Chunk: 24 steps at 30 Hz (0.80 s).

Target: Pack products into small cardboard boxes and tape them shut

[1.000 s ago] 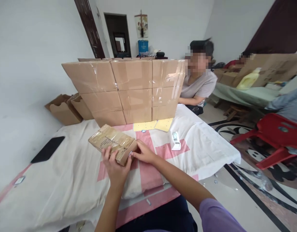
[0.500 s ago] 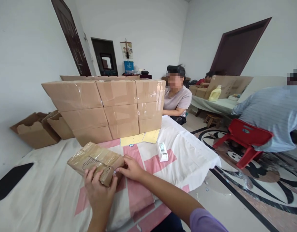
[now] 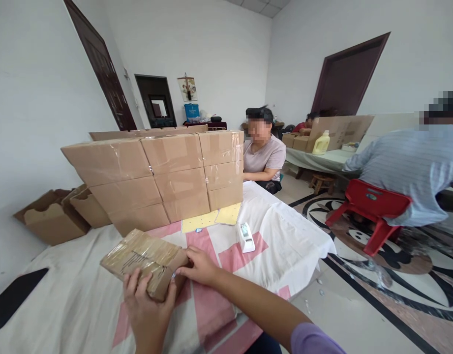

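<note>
A small cardboard box (image 3: 148, 255), wrapped in shiny clear tape, rests on the cloth-covered table in front of me. My left hand (image 3: 147, 300) grips its near side, fingers over the top and thumb at the near corner. At the box's right end, my right hand (image 3: 196, 265) pinches the edge with thumb and fingers. A tiny pale bit shows between my two thumbs; I cannot make out what it is. To the right stands a white handheld device (image 3: 246, 237) with a small screen.
Behind the box rises a stack of taped cardboard boxes (image 3: 178, 187). Yellow sheets (image 3: 200, 221) lie at its foot. Open cartons (image 3: 52, 221) stand at left, near a black flat piece (image 3: 17, 300). A person (image 3: 265, 152) sits beyond; another sits on a red chair (image 3: 376, 199).
The view has tilted up slightly, so everything sits a little lower. Both hands keep the same hold on the box, with no clear movement of it.
</note>
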Motion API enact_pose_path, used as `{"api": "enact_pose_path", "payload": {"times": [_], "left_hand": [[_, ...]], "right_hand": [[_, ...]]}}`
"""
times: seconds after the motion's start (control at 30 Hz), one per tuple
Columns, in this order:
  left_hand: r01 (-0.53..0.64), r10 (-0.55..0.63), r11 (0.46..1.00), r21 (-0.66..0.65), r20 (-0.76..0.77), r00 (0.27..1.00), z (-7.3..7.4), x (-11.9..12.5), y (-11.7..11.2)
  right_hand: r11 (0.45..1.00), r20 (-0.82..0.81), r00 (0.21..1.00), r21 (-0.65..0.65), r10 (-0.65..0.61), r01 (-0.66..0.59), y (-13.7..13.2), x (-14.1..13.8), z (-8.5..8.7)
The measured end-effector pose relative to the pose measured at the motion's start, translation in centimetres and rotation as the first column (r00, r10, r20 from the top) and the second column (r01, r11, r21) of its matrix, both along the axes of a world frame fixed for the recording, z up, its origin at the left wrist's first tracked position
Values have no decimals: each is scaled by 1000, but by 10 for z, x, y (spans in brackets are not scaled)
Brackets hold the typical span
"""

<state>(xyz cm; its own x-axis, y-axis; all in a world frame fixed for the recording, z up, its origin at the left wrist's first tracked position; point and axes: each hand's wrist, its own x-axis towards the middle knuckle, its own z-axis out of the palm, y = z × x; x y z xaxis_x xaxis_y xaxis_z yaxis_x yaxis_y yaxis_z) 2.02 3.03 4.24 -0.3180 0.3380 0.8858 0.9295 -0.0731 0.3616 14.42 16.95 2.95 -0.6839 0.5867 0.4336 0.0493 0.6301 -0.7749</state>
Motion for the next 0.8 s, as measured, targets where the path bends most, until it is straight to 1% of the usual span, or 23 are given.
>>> {"api": "enact_pose_path", "payload": {"times": [0.1, 0.17, 0.23, 0.3, 0.37, 0.4, 0.43, 0.47, 0.5, 0.57, 0.6, 0.67, 0.7, 0.73, 0.77, 0.8], "left_hand": [[17, -17, 1000, 1, 3, 1000, 0, 2, 0], [3, -3, 1000, -7, 41, 999, -2, 5, -1], [-17, 24, 999, -51, 140, 990, -5, 8, -3], [-15, 47, 993, -113, 282, 958, -8, 11, -5], [40, 24, 986, -159, 380, 925, -6, 13, -5], [77, -4, 983, -165, 403, 915, -2, 15, -4], [116, -41, 980, -162, 406, 913, 5, 18, -1], [155, -83, 976, -155, 393, 916, 15, 22, 3], [195, -129, 970, -145, 370, 920, 28, 28, 9], [278, -228, 953, -118, 322, 919, 62, 46, 26], [354, -305, 928, -121, 304, 903, 81, 58, 38], [524, -484, 844, -111, 264, 835, 118, 88, 70], [602, -570, 790, -117, 225, 790, 133, 105, 89], [667, -641, 732, -142, 190, 744, 146, 122, 109], [718, -698, 673, -177, 168, 696, 154, 141, 131], [758, -747, 614, -218, 148, 648, 158, 159, 154]], "right_hand": [[1000, 8, 1000, -2, 5, -5, 2, 0, -1], [1000, 16, 1000, 13, 7, -7, 2, -1, -1], [999, 39, 999, 34, -4, 2, -1, -1, 1], [997, 70, 997, 77, -37, 32, -7, 1, 5], [990, 79, 993, 119, -89, 79, -15, 6, 11], [986, 70, 990, 127, -119, 109, -18, 10, 15], [982, 49, 987, 125, -152, 145, -22, 16, 21], [976, 17, 982, 116, -190, 187, -24, 23, 28], [966, -27, 971, 103, -238, 239, -26, 32, 36], [925, -137, 924, 87, -357, 370, -23, 56, 57], [890, -197, 883, 81, -426, 448, -19, 71, 69], [794, -290, 776, 79, -560, 603, -5, 106, 92], [737, -324, 718, 85, -616, 671, 4, 125, 101], [668, -346, 652, 90, -674, 738, 15, 145, 108], [594, -351, 587, 101, -730, 798, 26, 165, 113], [520, -341, 521, 102, -783, 848, 39, 184, 115]]}}
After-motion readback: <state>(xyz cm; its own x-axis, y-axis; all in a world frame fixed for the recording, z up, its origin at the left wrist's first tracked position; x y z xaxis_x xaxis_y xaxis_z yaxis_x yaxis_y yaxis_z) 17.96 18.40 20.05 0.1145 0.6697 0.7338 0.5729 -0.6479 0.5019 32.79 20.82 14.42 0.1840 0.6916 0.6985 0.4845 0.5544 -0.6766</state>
